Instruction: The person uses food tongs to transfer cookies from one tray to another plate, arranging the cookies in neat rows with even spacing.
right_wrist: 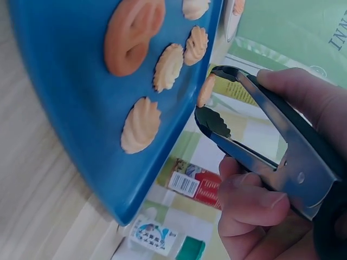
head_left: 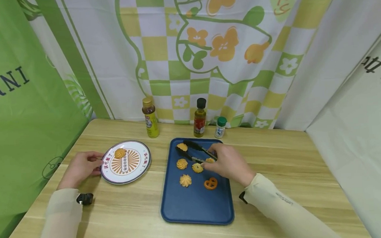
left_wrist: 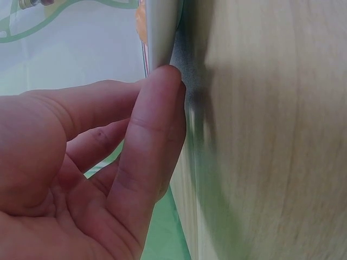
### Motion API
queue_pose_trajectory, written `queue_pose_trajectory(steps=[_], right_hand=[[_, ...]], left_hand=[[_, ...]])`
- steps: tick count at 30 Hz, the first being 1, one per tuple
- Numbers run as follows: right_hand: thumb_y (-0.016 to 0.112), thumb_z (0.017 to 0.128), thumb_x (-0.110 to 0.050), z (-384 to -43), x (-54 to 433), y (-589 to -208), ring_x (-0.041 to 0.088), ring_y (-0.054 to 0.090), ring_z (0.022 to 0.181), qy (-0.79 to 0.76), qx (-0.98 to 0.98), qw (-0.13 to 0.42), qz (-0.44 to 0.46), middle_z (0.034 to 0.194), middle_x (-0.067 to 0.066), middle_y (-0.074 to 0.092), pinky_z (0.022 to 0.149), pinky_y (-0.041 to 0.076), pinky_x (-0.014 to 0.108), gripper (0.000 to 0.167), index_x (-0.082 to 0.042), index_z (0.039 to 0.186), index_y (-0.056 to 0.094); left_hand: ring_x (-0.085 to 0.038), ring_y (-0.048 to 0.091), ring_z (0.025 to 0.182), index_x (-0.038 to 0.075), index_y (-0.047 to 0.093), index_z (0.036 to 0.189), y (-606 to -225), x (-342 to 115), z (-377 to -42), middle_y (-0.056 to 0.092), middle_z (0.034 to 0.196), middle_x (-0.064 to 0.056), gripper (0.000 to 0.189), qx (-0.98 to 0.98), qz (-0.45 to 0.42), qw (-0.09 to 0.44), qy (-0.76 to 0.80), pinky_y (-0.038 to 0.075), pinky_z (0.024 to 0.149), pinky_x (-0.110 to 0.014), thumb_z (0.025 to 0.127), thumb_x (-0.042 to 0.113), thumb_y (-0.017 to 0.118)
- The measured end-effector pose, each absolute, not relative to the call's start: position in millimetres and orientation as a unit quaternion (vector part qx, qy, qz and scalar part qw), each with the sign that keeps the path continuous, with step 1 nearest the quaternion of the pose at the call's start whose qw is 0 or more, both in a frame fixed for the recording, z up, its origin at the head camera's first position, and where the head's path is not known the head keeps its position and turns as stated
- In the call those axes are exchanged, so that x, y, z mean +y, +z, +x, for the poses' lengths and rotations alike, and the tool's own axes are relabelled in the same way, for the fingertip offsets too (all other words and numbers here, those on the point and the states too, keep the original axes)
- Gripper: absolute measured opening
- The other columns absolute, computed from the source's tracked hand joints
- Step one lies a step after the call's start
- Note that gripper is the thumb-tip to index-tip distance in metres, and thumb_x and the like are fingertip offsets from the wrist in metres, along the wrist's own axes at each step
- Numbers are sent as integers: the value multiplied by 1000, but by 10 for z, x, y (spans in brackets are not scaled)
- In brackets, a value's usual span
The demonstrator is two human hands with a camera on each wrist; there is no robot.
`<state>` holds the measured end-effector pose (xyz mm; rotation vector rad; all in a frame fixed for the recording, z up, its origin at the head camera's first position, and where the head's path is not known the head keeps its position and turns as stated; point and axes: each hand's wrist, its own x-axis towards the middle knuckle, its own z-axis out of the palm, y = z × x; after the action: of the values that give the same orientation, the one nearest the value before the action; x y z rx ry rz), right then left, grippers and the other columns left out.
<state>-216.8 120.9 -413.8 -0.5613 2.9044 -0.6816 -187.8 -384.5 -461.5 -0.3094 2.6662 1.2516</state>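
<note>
My left hand (head_left: 82, 166) pinches the left rim of a round white plate (head_left: 143, 165) with thumb and fingers. On the plate lies one swirled cookie (head_left: 120, 153). My right hand (head_left: 231, 163) grips black-and-silver tongs (right_wrist: 303, 176) over the blue tray (head_left: 196, 209). The tongs' spread tips lie on either side of a cookie (right_wrist: 206, 90) at the tray's far left corner. Nearer on the tray are several more cookies, among them a swirled one (head_left: 181, 164), a ring-like one (head_left: 198, 167) and a star-shaped one (head_left: 185, 180), plus a pretzel (head_left: 211, 183). Another cookie (head_left: 210, 161) is partly hidden by my right hand.
Along the table's back edge stand a yellow-capped bottle (head_left: 150, 118), a dark-capped bottle (head_left: 199, 119) and a small green-capped shaker (head_left: 221, 127). A patterned curtain (head_left: 160, 48) hangs behind them. Wooden tabletop (head_left: 127, 214) shows between plate and tray.
</note>
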Motion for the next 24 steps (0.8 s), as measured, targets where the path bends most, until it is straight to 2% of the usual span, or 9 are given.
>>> queue_pose_trajectory(steps=[4,13,16,21,24], right_hand=[[87,96,-43,-2171,1156,-4125,17,64,76,-227,954,56,-187,118,14,80,67,55,34,58,-2,135,75],[88,96,-46,-2166,996,-4040,23,75,98,-224,953,47,-201,132,12,80,87,68,47,58,-7,137,76],[88,96,-48,-2158,920,-3992,21,76,95,-226,951,48,-207,134,11,80,87,68,48,60,-8,139,75],[88,96,-46,-2150,784,-3937,13,71,82,-233,945,55,-221,131,10,80,80,66,41,59,-8,140,75],[88,96,-45,-2147,700,-3921,14,73,84,-241,943,62,-221,133,10,79,85,68,44,59,-9,140,75]], left_hand=[[-16,73,89,-16,55,152,-4619,-3846,-1880,67,129,-36,44,895,-108,92,424,71,77,-26,113,3,61],[-14,73,88,-17,55,151,-4655,-3869,-1892,67,129,-36,44,894,-104,91,427,71,77,-26,113,3,60],[-14,74,88,-16,56,152,-4663,-3875,-1892,67,129,-36,44,895,-104,90,425,71,77,-26,112,3,60],[-15,74,89,-16,56,151,-4660,-3876,-1888,68,129,-35,43,896,-101,89,423,71,78,-26,113,3,60],[-15,74,89,-16,56,151,-4662,-3877,-1893,68,129,-36,44,896,-99,90,424,72,78,-26,112,4,61]])
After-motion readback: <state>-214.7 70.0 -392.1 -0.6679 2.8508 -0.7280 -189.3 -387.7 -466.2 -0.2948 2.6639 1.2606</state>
